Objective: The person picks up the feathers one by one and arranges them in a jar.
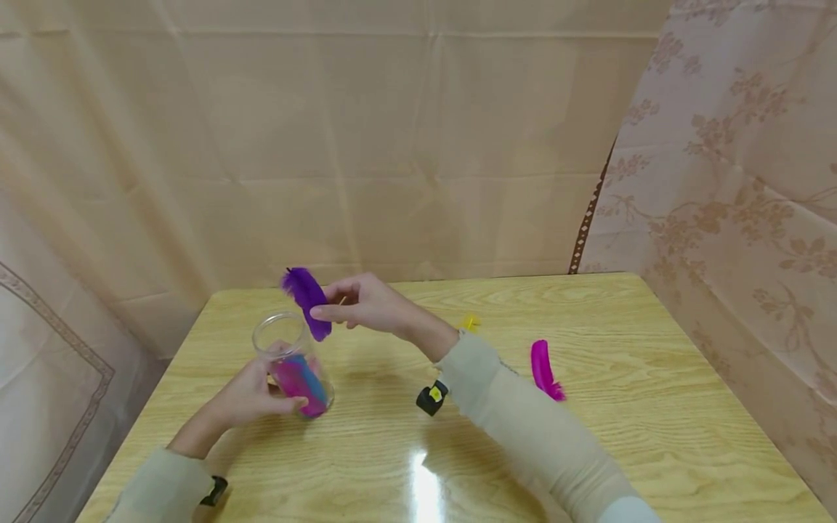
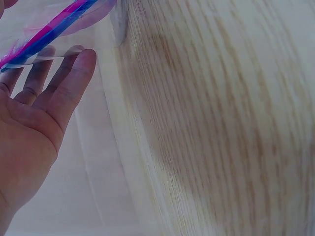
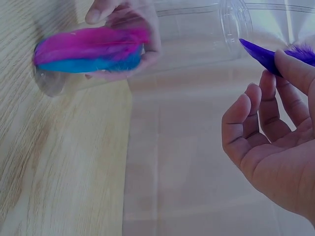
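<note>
A clear jar (image 1: 277, 334) stands on the table at the left, tilted slightly, with a pink feather (image 3: 88, 43) and a blue feather (image 3: 93, 64) inside. My left hand (image 1: 251, 392) grips the jar around its side, thumb in front and the other fingers partly hidden behind it. Beside the jar's mouth, my right hand (image 1: 366, 305) pinches a purple feather (image 1: 307, 298) between thumb and fingers. In the right wrist view the feather's tip points toward the jar's rim (image 3: 236, 27), apart from it.
A magenta feather (image 1: 544, 369) lies on the wooden table (image 1: 654, 407) to the right. Part of a yellow feather (image 1: 471, 322) shows behind the right forearm. Cloth curtains (image 1: 418, 145) hang behind the table and at both sides.
</note>
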{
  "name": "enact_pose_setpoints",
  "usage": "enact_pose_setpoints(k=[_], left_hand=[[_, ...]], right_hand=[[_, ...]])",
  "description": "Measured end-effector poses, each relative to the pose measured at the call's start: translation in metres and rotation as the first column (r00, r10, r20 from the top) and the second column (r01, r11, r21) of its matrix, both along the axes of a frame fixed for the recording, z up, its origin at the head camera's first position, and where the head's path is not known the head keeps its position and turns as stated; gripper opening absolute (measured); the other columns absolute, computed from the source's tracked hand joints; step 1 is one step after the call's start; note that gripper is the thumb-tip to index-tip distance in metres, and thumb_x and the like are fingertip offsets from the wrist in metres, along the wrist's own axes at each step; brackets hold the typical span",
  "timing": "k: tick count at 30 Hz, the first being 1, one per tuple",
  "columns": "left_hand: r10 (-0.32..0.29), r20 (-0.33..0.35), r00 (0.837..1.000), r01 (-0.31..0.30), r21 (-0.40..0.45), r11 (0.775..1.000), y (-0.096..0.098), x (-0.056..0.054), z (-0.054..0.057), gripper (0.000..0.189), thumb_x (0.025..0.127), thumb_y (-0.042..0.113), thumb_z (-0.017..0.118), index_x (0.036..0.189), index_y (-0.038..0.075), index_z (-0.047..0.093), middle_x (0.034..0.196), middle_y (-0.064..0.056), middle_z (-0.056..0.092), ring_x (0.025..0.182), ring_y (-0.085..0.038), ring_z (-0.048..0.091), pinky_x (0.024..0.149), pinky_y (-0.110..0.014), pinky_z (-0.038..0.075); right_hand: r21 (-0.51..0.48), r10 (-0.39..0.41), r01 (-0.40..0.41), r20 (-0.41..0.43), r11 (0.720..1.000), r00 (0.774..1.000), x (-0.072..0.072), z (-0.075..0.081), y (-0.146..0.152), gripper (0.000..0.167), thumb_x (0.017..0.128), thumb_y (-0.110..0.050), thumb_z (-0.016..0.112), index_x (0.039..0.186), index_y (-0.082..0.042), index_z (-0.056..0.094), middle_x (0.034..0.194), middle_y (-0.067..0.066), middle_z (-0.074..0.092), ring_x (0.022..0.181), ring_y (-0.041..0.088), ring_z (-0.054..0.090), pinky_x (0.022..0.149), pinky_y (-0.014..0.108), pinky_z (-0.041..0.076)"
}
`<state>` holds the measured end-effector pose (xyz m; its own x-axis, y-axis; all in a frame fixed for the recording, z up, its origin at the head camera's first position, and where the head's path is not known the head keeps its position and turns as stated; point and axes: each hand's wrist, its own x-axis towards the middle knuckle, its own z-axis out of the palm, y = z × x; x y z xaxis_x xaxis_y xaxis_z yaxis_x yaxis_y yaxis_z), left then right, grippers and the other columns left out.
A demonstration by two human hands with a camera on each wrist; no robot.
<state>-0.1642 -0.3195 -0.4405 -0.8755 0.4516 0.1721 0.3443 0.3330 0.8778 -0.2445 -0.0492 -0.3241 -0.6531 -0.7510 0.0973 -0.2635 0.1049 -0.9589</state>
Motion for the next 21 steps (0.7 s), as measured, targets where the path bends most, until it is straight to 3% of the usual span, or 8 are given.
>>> enact_pose_setpoints(k=[2,7,11,21], left_hand=[[-0.002,0.001,1.000,0.002,0.002,1.000,0.000,0.000,0.000,0.059,0.081,0.001,0.083,0.132,0.004,0.053,0.124,-0.018,0.052,0.108,-0.030,0.065,0.078,-0.037,0.061],[-0.009,0.007,1.000,0.009,0.008,1.000,0.000,0.000,0.001,0.061,0.082,0.001,0.083,0.135,0.001,0.053,0.126,-0.018,0.048,0.110,-0.033,0.064,0.080,-0.038,0.061],[-0.009,0.010,1.000,0.009,0.008,1.000,0.000,0.001,0.002,0.066,0.083,0.002,0.082,0.141,0.006,0.051,0.129,-0.018,0.048,0.112,-0.034,0.063,0.081,-0.038,0.060],[-0.022,0.011,1.000,0.022,0.021,1.000,-0.002,0.000,0.000,0.064,0.083,0.000,0.082,0.138,0.006,0.050,0.131,-0.021,0.057,0.111,-0.026,0.066,0.081,-0.037,0.060]], right_hand=[[-0.002,0.003,-0.003,-0.002,1.000,1.000,0.001,0.002,-0.001,0.021,0.097,-0.023,0.072,0.112,-0.008,0.074,0.092,0.001,0.073,0.083,0.017,0.058,0.069,0.028,0.055],[-0.015,-0.001,0.001,-0.008,1.000,1.000,0.003,0.004,-0.006,0.018,0.097,-0.024,0.072,0.107,-0.010,0.075,0.093,0.000,0.074,0.084,0.015,0.061,0.071,0.028,0.055],[-0.040,-0.004,0.003,-0.015,0.999,1.000,0.005,0.005,-0.013,0.014,0.096,-0.024,0.073,0.103,-0.012,0.076,0.093,-0.001,0.074,0.081,0.012,0.061,0.070,0.028,0.054],[-0.079,-0.012,0.010,-0.033,0.997,0.999,0.010,0.008,-0.027,0.011,0.096,-0.021,0.073,0.100,-0.011,0.077,0.092,-0.003,0.072,0.074,0.010,0.059,0.065,0.024,0.051]])
